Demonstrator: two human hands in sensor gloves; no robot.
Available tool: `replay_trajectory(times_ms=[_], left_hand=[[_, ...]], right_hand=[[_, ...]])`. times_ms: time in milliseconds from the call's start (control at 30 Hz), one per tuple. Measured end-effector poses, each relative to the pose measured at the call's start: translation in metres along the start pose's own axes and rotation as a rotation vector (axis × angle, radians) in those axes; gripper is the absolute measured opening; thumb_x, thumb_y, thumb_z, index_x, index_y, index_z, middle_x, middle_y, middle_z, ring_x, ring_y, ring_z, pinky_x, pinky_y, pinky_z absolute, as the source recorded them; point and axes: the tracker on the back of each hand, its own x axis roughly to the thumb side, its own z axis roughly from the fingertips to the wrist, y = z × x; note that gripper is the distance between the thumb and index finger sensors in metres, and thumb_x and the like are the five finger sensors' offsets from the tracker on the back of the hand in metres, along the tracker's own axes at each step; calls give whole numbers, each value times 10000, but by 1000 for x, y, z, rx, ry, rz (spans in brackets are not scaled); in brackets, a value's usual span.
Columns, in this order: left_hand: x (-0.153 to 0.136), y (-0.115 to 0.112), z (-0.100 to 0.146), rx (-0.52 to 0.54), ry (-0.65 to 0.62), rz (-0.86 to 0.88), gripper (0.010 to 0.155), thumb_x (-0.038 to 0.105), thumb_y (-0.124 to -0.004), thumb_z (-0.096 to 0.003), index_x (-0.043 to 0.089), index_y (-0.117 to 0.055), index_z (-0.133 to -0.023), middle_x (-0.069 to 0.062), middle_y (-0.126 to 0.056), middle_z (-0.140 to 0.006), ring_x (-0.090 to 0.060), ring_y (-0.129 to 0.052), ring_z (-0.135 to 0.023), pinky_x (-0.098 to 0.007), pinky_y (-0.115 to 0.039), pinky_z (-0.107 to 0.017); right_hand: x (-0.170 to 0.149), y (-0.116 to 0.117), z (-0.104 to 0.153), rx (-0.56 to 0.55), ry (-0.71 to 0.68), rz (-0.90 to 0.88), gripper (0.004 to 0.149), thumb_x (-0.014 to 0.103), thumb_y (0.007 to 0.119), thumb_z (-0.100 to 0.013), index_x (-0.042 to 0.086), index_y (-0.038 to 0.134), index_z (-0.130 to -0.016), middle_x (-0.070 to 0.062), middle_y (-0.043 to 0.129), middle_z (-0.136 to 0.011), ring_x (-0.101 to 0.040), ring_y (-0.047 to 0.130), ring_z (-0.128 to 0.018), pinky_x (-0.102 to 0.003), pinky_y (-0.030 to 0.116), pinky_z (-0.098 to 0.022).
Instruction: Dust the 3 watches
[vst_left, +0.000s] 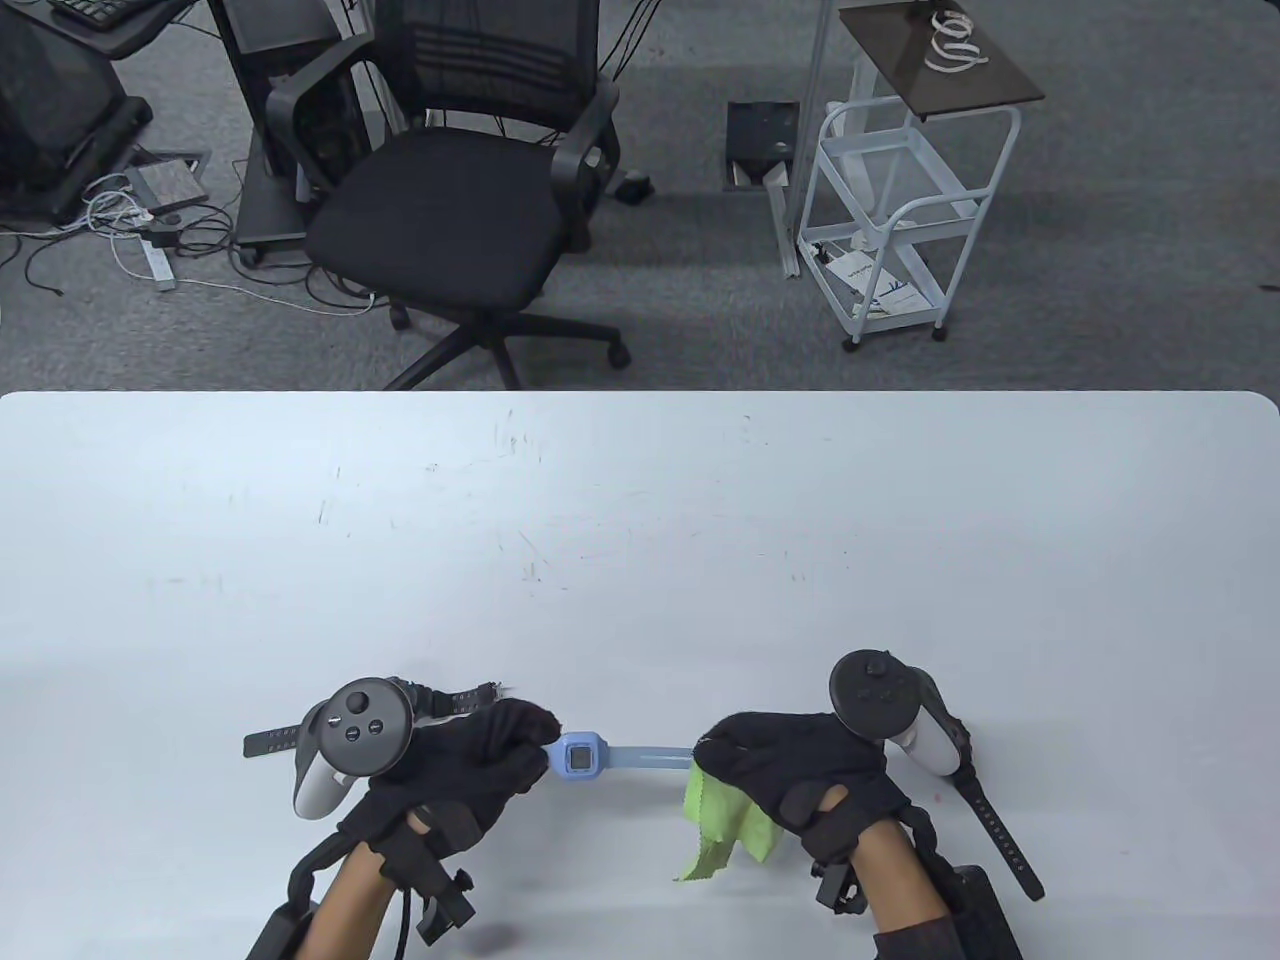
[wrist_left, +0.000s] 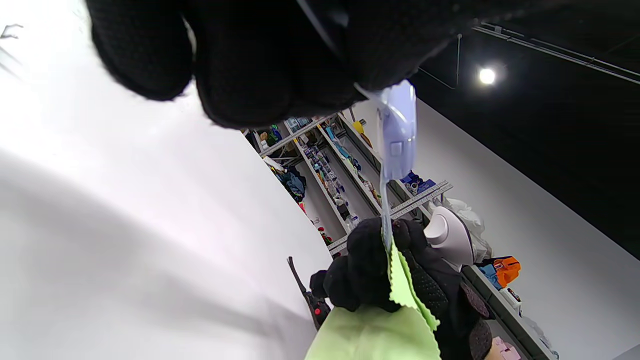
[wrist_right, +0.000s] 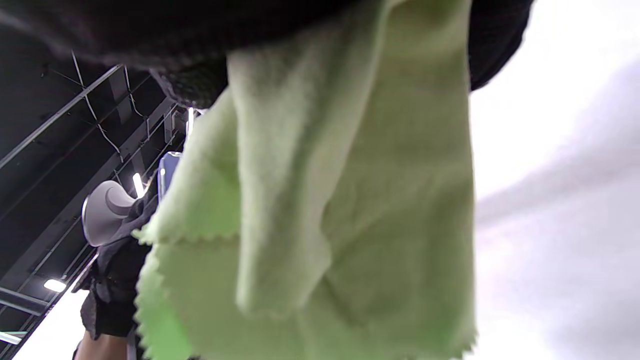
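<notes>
Now a pale blue watch (vst_left: 579, 757) with a square face stretches between both grips, left hand (vst_left: 480, 765) pinching one strap end, right hand (vst_left: 800, 770) clamping the other with a green cloth (vst_left: 725, 825).

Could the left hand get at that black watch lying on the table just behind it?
Probably not right now. The left hand is pinching one end of the light blue plastic watch, so it is occupied. The black strap watch lies flat close by, partly hidden under the tracker, nothing else blocking it.

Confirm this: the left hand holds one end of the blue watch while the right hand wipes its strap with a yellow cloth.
Wrong colour. The cloth is green, as the table view shows. The left hand does hold one end of the blue watch, and the right hand grips the strap through it.
</notes>
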Motion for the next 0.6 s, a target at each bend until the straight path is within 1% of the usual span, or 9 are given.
replay_trajectory(times_ms=[67,133,233,300,367,500,600], left_hand=[[0,0,0,2,0,0,471,313,-787,-499,121,-808,-928,-107,-936,-751,-297,-977,-577,-602,-776,-560],[0,0,0,1,0,0,471,312,-787,-500,120,-806,-929,-107,-936,-751,-297,-977,-577,-603,-775,-561],[0,1,1,9,1,1,471,312,-787,-499,121,-807,-928,-106,-936,-751,-296,-978,-576,-601,-776,-561],[0,1,1,4,1,1,472,313,-786,-500,121,-804,-931,-106,-935,-752,-295,-977,-577,-601,-776,-560],[0,1,1,8,1,1,471,312,-786,-499,121,-806,-929,-107,-936,-752,-296,-977,-577,-602,-776,-560],[0,1,1,10,2,4,471,313,-787,-500,121,-806,-929,-107,-936,-751,-297,-977,-576,-603,-776,-559],[0,1,1,9,1,0,471,312,-785,-499,121,-805,-929,-107,-936,-751,-296,-977,-577,-602,-776,-560]], right_hand=[[0,-1,1,-3,9,15,493,582,774,-603,168,915,-830,55,1024,-612,-165,992,-672,-560,720,-629],[0,0,1,5,10,10,492,582,770,-603,168,912,-830,54,1019,-611,-167,988,-675,-560,716,-632],[-1,1,0,32,2,-20,476,525,756,-598,175,875,-899,37,997,-683,-188,953,-733,-576,683,-657],[-1,1,-1,45,-4,-37,476,508,752,-592,177,862,-915,33,990,-701,-194,945,-745,-582,676,-660],[-1,0,0,23,10,-9,477,526,757,-595,174,877,-893,42,1001,-677,-183,959,-726,-573,691,-650],[-2,-2,2,3,13,-19,491,574,754,-600,170,913,-829,53,1016,-612,-168,987,-675,-562,716,-627],[-2,-1,1,20,9,-31,481,540,750,-594,175,885,-876,43,1000,-660,-181,960,-718,-573,691,-649]])
